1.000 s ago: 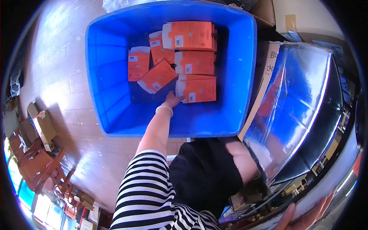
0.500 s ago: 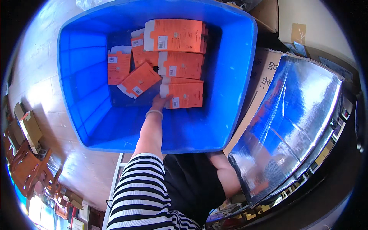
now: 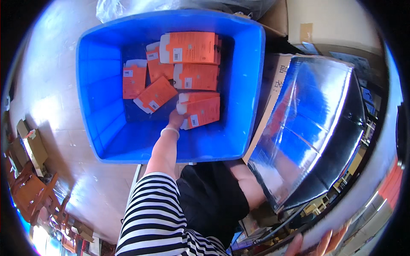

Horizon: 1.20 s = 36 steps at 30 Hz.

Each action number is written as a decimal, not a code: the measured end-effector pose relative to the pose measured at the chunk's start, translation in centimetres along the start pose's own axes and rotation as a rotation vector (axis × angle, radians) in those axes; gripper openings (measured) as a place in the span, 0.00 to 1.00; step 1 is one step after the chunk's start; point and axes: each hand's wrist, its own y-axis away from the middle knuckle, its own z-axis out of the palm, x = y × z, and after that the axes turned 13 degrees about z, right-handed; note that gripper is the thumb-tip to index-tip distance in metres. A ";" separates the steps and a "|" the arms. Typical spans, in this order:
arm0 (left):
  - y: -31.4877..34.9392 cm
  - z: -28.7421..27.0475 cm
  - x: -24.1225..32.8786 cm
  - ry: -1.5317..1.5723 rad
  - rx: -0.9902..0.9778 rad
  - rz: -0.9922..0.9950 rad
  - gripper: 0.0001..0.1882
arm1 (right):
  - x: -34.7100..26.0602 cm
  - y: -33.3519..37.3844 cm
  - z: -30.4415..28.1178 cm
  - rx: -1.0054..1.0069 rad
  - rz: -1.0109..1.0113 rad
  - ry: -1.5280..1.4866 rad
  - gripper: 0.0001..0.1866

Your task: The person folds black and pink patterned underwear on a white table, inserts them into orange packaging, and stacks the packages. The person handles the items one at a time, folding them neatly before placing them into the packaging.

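Note:
My left hand [image 3: 177, 118] reaches down into a large blue plastic bin [image 3: 106, 143]. Its fingers are closed on the left edge of an orange carton [image 3: 205, 114], a flat-looking box with white end flaps and a barcode label. That carton lies tilted over another orange one in the lower right pile. More orange cartons of the same kind lie on the bin's floor: a tilted carton [image 3: 155, 94] beside my hand, another carton [image 3: 134, 81] at the left, and stacked cartons [image 3: 190, 47] farther back. At the lower right rim, my right hand [image 3: 320, 244] shows only its fingers, spread apart and holding nothing visible.
Right of the bin stands a cardboard box [image 3: 267, 106] with a silver foil-lined sheet or bag [image 3: 299, 128] against it. Clear plastic wrap [image 3: 124, 8] lies behind the bin. Wooden furniture [image 3: 32, 190] and an opened cardboard box [image 3: 34, 147] are on the left.
The carton in my left hand has turned, its right end now higher. My right hand's fingers have come into view at the lower right. The whole view has shifted slightly.

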 end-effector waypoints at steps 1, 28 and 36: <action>0.6 0.0 1.6 0.067 0.020 0.032 0.31 | -0.4 0.0 -0.1 0.022 -0.008 0.011 0.25; 47.0 2.0 54.2 0.343 -0.829 0.869 0.25 | 1.1 2.4 1.2 0.344 -0.400 -0.529 0.16; 48.9 9.5 51.2 -0.433 -0.532 1.207 0.31 | 2.1 4.4 2.3 -0.441 0.120 -1.309 0.20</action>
